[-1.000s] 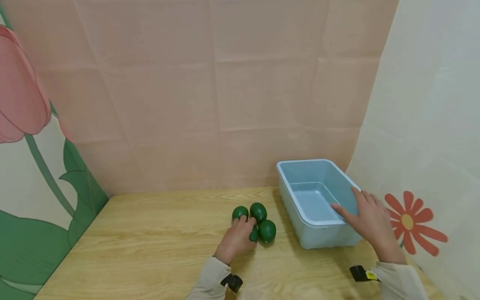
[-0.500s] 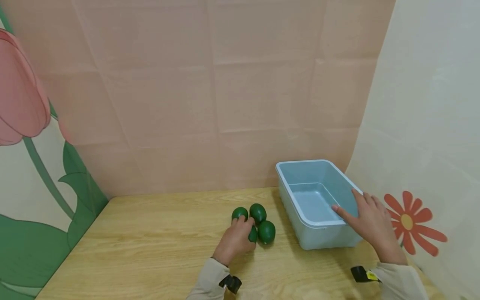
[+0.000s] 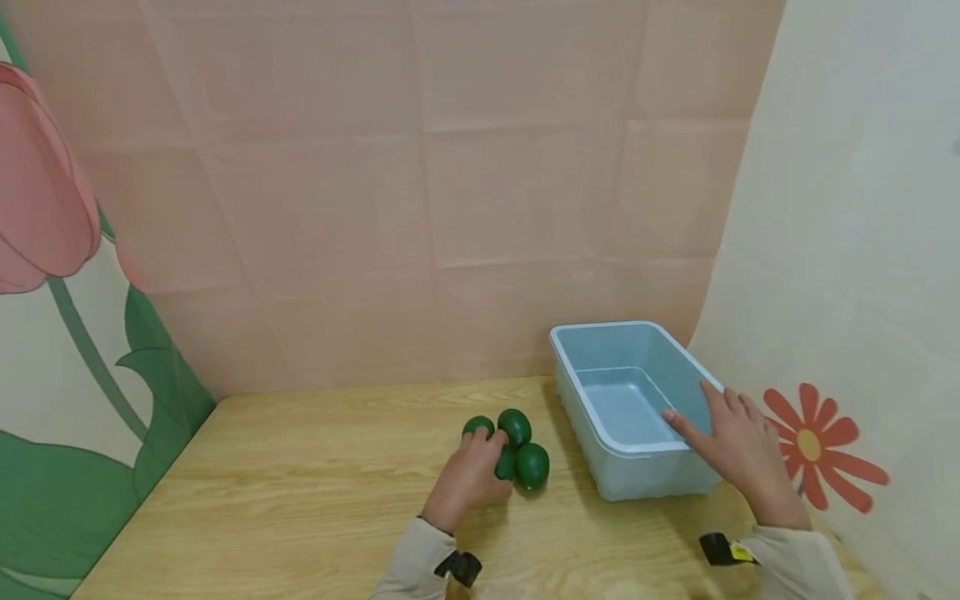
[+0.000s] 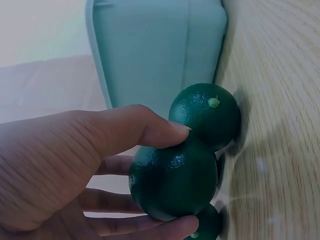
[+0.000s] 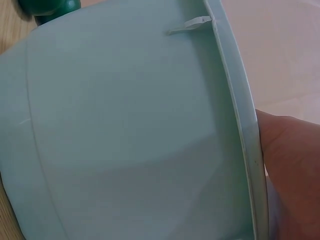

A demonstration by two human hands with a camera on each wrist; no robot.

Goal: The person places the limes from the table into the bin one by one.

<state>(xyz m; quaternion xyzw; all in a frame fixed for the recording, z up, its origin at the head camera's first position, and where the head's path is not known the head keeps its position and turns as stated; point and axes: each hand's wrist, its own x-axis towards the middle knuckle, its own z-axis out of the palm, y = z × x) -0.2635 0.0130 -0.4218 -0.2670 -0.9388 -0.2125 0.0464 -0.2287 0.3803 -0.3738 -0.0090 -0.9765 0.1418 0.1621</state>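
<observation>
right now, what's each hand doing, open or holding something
Left hand: closed, holding a green fruit.
Right hand: open, at the tub's rim.

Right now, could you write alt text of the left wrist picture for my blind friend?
A left hand holds a round green fruit between thumb and fingers, beside similar fruits on a wood-grain table. A light blue bin stands behind.
</observation>
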